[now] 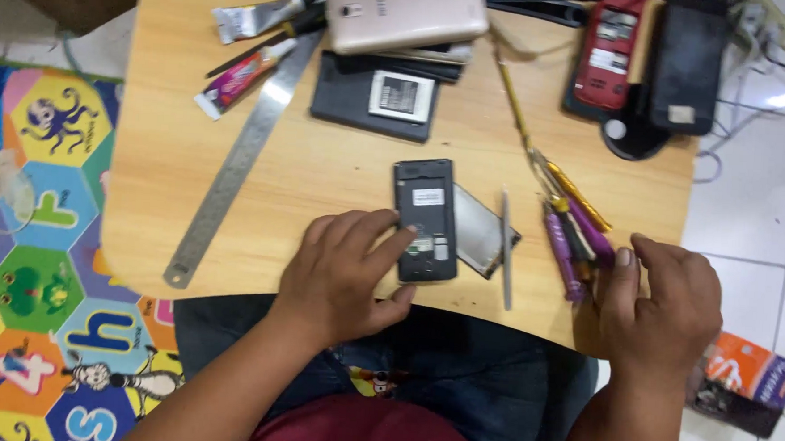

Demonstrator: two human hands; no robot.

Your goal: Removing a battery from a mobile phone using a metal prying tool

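A small black phone with its back cover off lies near the front edge of a low wooden table. My left hand rests on the table with its fingertips touching the phone's lower left side. Beside the phone lie a grey back panel and a thin grey prying tool. My right hand hovers at the table's right front corner, fingers curled, touching a bunch of purple and yellow screwdrivers. It does not visibly grip any of them.
A long steel ruler lies diagonally at left. Two glue tubes, a gold phone, a black phone with its battery exposed, a red phone and a black phone crowd the far side. A colourful play mat covers the floor at left.
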